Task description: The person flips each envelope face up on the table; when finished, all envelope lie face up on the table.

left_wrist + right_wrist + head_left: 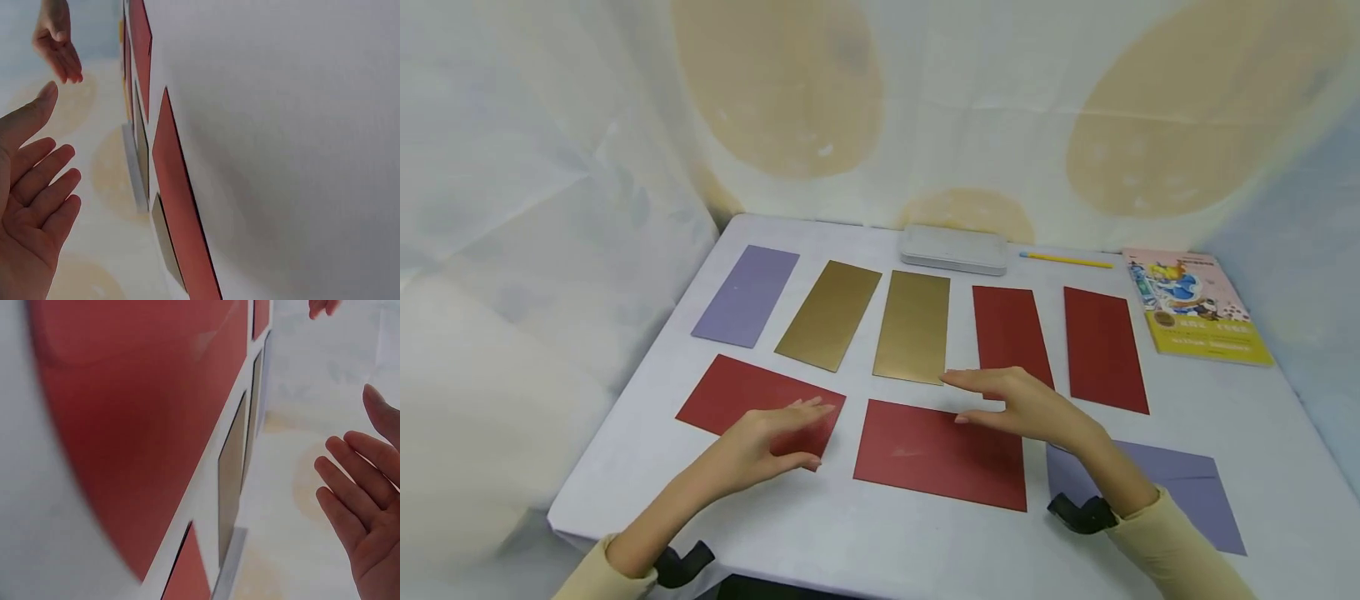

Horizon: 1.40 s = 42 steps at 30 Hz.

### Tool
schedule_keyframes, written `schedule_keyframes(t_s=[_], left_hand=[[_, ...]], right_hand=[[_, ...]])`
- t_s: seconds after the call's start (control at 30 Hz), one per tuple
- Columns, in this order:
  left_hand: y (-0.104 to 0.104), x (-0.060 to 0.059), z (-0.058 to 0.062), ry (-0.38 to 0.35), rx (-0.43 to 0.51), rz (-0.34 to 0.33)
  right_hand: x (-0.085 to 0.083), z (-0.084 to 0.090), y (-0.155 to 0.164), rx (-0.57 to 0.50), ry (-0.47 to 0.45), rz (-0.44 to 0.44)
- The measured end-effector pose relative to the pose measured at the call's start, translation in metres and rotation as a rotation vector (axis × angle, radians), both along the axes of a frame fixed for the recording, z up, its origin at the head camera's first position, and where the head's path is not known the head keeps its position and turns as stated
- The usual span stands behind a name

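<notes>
Both hands hover open, palms facing each other, over the front row of flat paper envelopes on a white table [865, 533]. My left hand [778, 435] [34, 206] is above the right end of a red envelope [737, 400] [181, 212] at front left. My right hand [1003, 400] [365, 515] hangs over the far edge of the middle red envelope [940, 454] [144, 412]. Neither hand holds anything, and the fingers are straight. A purple envelope [1183, 487] lies at front right, partly under my right forearm.
The back row holds a purple envelope [745, 296], two gold ones [829, 315] [912, 327] and two red ones [1009, 329] [1105, 348]. Behind them lie a grey tin box [953, 248] and a yellow pencil [1066, 260]. A picture book [1198, 308] sits at back right.
</notes>
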<state>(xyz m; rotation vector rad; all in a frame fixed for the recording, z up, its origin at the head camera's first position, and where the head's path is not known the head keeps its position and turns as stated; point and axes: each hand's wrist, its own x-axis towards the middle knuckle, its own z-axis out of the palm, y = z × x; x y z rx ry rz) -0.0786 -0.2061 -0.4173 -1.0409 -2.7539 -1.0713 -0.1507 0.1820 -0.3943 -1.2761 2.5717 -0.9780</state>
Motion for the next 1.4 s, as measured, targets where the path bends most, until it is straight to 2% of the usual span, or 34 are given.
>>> schedule_keyframes(t_s=[0.17,0.5,0.67,0.9,1.03,1.13,1.3,1.4], left_hand=[[-0.020,0.004,0.001,-0.006,0.012,0.071],[-0.068,0.000,-0.011,-0.048,0.005,0.178],[-0.091,0.000,-0.011,-0.019,-0.035,0.228],[-0.115,-0.001,-0.010,0.023,-0.063,0.257],[-0.122,-0.005,-0.013,0.034,-0.069,0.269],[-0.121,-0.008,-0.017,0.006,-0.059,0.260],[-0.107,-0.009,-0.021,-0.062,-0.074,0.205],[-0.098,-0.009,-0.021,-0.073,-0.099,0.184]], right_hand=[[-0.008,0.004,-0.027,-0.009,-0.026,0.057],[-0.024,-0.002,-0.079,-0.019,-0.076,0.154],[-0.030,-0.004,-0.101,-0.029,-0.090,0.185],[-0.039,-0.007,-0.126,-0.019,-0.100,0.223],[-0.045,-0.010,-0.138,0.024,-0.127,0.239],[-0.048,-0.012,-0.146,0.070,-0.140,0.256],[-0.052,-0.014,-0.157,0.139,-0.146,0.277],[-0.054,-0.016,-0.164,0.168,-0.159,0.287]])
